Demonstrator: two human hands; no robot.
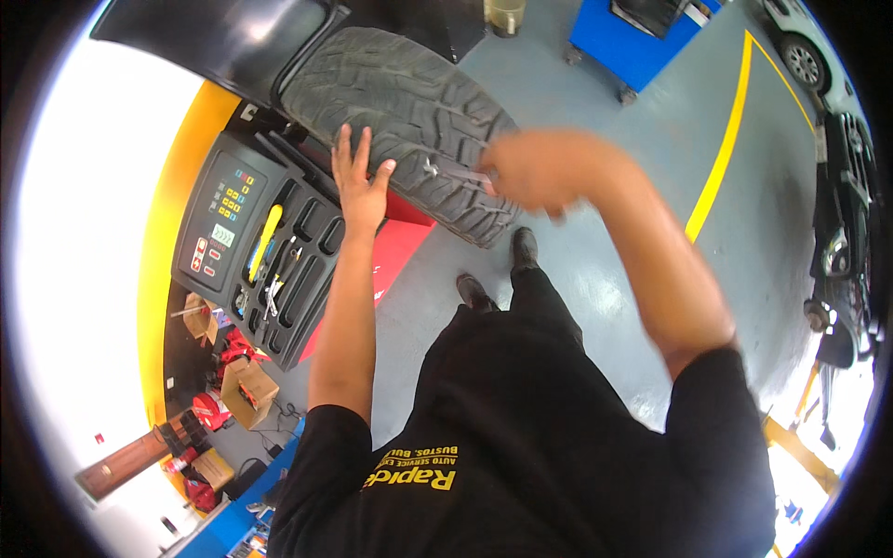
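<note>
A large black tyre (pixel 395 112) with deep, chunky tread stands upright at the top middle, beside a wheel balancer. My left hand (pixel 361 191) rests on the tyre's near left side, fingers spread over the tread and holding nothing. At the tyre's right side, my right hand (pixel 539 172) is closed around a slim greyish tool (pixel 458 172). The tool points left across the tread, and its pale tip meets or hovers just over the rubber. Motion blurs this hand and the tool, so its exact kind cannot be made out.
Left of the tyre is the balancer's control panel (pixel 223 219), with a tray (pixel 296 265) of hand tools and a yellow-handled tool (pixel 267 240). A blue wheeled cart (pixel 619 51) stands at the far right. Cardboard boxes (pixel 247 395) lie lower left; vehicles (pixel 842 251) line the right edge.
</note>
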